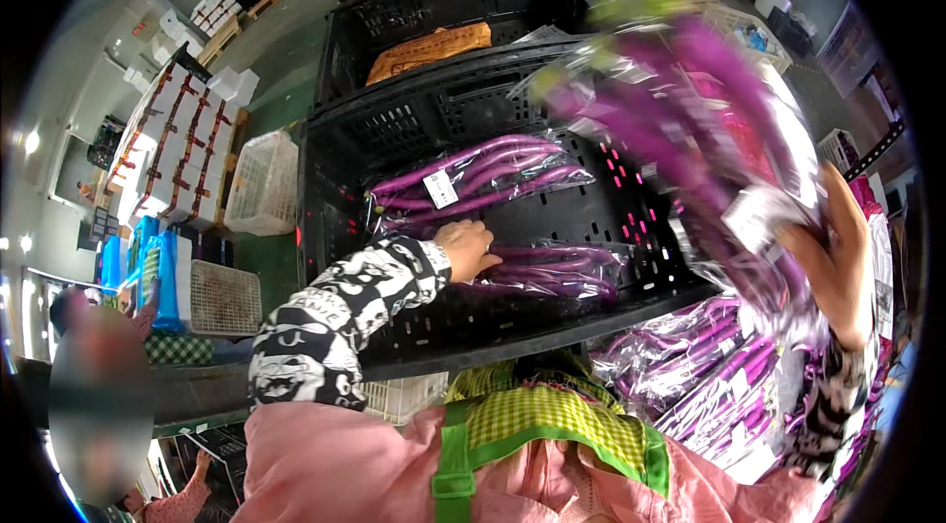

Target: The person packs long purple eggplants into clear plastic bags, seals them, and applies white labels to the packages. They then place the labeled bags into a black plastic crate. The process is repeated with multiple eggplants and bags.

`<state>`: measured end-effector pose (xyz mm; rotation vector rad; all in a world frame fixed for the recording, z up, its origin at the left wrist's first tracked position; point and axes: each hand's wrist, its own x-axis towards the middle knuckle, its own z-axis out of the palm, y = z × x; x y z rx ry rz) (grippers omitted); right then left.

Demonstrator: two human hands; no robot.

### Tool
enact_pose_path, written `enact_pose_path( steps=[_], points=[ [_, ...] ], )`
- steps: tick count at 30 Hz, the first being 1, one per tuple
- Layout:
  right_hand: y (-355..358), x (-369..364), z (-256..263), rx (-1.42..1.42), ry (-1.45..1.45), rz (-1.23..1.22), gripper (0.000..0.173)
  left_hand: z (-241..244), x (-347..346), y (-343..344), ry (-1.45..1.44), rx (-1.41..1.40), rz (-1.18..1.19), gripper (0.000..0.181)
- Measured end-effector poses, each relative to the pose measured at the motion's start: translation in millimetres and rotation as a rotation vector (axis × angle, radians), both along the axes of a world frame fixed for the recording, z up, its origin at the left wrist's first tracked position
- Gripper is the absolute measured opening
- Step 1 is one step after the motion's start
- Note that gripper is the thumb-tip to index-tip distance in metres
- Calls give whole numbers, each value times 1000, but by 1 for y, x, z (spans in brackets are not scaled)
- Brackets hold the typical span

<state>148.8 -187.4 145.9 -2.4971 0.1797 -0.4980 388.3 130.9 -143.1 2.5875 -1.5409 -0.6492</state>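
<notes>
A black plastic crate (517,201) stands before me with bagged long purple eggplants inside. One clear bag of eggplants (480,175) bears a white printed label and lies toward the crate's far side. Nearer to me lies a second bag of eggplants (562,270); the curled fingers of my left hand (465,249) grip its left end. My right hand (842,257) holds a raised bundle of bagged eggplants (687,124) over the crate's right side. That bundle is blurred, so how many bags it has cannot be told.
Behind stands another black crate (458,2) with an orange-brown item (429,53). More bagged eggplants (709,368) are piled at my right. White baskets (262,183) and stacked white boxes (177,146) stand to the left. A co-worker (103,375) is at far left.
</notes>
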Motion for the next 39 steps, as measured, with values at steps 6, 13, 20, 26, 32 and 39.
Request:
enact_pose_path(
  steps=[6,13,20,26,32,39],
  points=[
    [46,124,-24,-281,73,511,36,18,-22,-16,221,-29,-23,41],
    [100,209,-148,-447,-92,127,44,27,-42,-7,395,-26,85,36],
    [18,111,-68,-424,141,62,36,-18,-32,20,26,-78,-239,23],
    [-64,-138,-67,-340,236,-531,32,79,-52,-40,113,-263,-119,21],
    [-3,-301,-193,564,437,-1336,44,136,-72,-99,476,-606,-137,8],
    [71,-248,-289,152,399,-1419,53,176,-183,-192,837,-364,-475,20]
  ],
)
